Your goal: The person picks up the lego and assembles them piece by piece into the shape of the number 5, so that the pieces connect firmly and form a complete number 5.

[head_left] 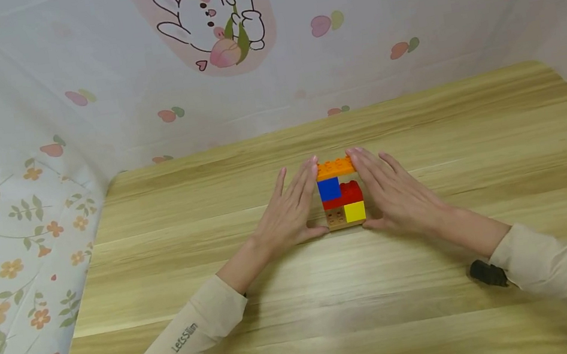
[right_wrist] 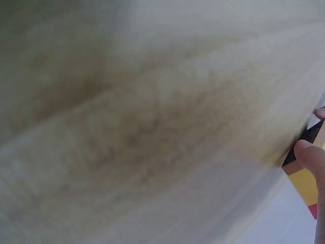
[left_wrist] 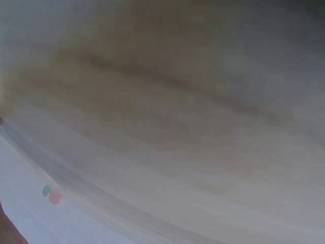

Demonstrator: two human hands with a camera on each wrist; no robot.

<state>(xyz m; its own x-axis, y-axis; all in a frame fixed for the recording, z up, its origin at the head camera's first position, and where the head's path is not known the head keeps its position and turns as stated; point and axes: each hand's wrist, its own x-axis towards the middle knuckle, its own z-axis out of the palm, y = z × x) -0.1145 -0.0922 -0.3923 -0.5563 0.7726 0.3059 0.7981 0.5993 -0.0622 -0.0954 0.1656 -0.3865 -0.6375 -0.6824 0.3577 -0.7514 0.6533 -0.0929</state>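
Observation:
A small stack of toy building blocks stands on the table between my two hands. On top lies an orange block (head_left: 335, 168); beneath its left part is a blue block (head_left: 329, 189). Lower down come a red block (head_left: 343, 194), a yellow block (head_left: 355, 211) at the right and a brown base block (head_left: 337, 218). My left hand (head_left: 289, 215) lies along the stack's left side, its fingers straight at the orange block and its thumb by the base. The right hand (head_left: 400, 197) mirrors it; in the right wrist view its thumb (right_wrist: 311, 155) touches the base block.
The wooden table (head_left: 291, 309) spreads around the stack, with a white printed curtain (head_left: 375, 19) behind its back edge. A floral curtain (head_left: 8, 270) hangs at the left. Below the right sleeve shows a small black object (head_left: 487, 273).

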